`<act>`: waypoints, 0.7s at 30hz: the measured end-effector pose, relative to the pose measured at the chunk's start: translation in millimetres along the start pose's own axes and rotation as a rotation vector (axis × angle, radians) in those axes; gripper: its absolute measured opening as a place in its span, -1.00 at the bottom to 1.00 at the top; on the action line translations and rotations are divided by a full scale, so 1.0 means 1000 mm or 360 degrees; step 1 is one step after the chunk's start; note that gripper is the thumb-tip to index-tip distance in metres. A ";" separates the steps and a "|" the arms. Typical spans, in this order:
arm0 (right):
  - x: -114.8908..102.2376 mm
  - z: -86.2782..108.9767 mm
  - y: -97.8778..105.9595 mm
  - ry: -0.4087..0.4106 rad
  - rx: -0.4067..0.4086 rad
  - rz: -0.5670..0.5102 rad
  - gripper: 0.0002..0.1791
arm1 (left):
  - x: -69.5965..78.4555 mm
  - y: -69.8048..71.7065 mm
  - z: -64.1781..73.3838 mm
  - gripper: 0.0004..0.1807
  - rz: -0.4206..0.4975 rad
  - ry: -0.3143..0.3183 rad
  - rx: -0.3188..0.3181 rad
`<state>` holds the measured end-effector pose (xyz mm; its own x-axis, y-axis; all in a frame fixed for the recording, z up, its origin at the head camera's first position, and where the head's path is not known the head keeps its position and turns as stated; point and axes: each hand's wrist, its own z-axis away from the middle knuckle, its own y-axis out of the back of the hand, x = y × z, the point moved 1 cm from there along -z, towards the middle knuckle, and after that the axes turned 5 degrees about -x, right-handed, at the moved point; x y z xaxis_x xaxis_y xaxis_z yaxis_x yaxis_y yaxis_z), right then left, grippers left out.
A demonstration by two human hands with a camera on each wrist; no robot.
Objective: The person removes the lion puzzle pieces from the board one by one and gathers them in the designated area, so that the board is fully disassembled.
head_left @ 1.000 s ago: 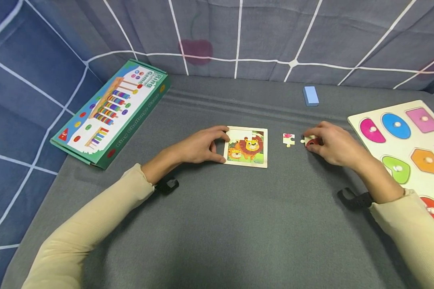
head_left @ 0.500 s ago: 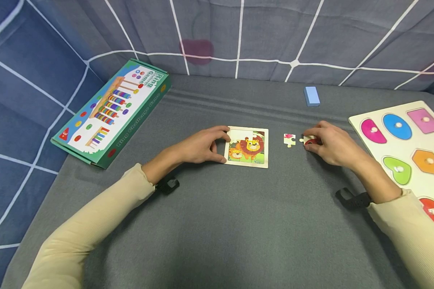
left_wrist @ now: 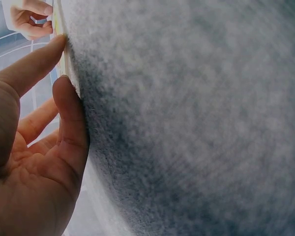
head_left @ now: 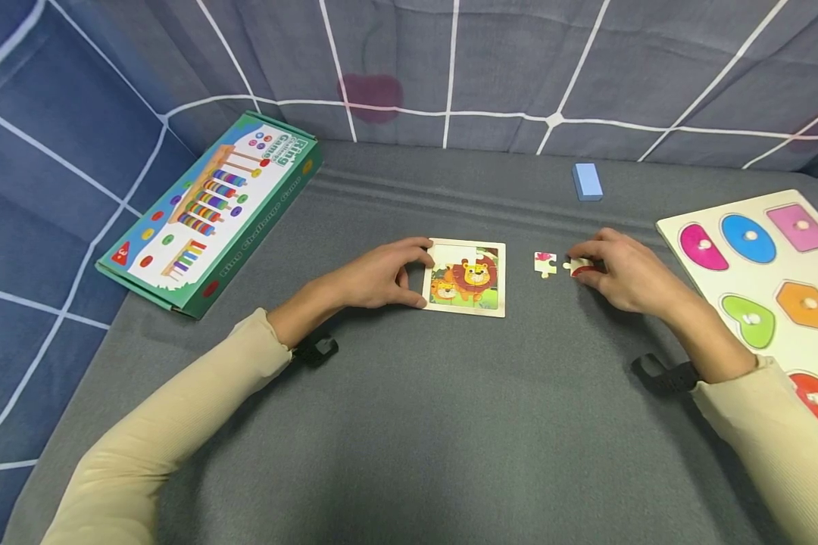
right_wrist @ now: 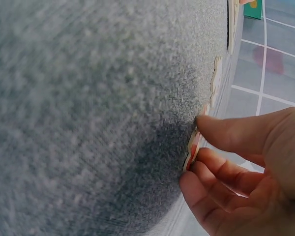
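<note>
A small square wooden jigsaw puzzle (head_left: 465, 301) with a lion picture lies on the grey cloth in the head view. Its upper left part shows bare pale wood. My left hand (head_left: 380, 274) holds its left side, forefinger at the upper corner and thumb at the lower. In the left wrist view the left hand (left_wrist: 44, 132) appears with the board nearly edge-on. Further right, my right hand (head_left: 623, 271) pinches a red and cream puzzle piece (head_left: 579, 266) flat against the cloth, its right part hidden by the fingers. A loose puzzle piece (head_left: 545, 263) lies just left of it.
A green ring game box (head_left: 211, 212) sits at the back left. Near the back stands a blue block (head_left: 588, 182). At the right, a wooden shape board (head_left: 712, 284) with knobbed coloured shapes lies by my right arm. A checked cloth (head_left: 409, 68) hangs behind.
My right hand has slid slightly left with the puzzle piece, closer to the loose one. The left hand stays on the puzzle's edge.
</note>
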<state>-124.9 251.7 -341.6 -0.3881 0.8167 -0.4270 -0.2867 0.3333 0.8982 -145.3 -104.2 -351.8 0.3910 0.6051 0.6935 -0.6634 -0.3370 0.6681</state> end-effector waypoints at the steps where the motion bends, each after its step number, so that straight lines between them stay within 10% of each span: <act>1: 0.000 0.000 0.000 0.0001 0.0000 0.0004 -0.70 | 0.000 0.000 0.000 -0.42 0.0001 -0.0002 0.0001; 21: -0.019 -0.003 -0.001 0.0026 0.0161 0.0004 -0.69 | -0.001 0.000 0.000 -0.42 0.0002 -0.0006 -0.0002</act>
<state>-120.2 234.5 -334.4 -0.4033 0.8102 -0.4254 -0.1963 0.3775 0.9050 -145.4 -105.2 -352.6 0.3925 0.6021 0.6953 -0.6648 -0.3367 0.6669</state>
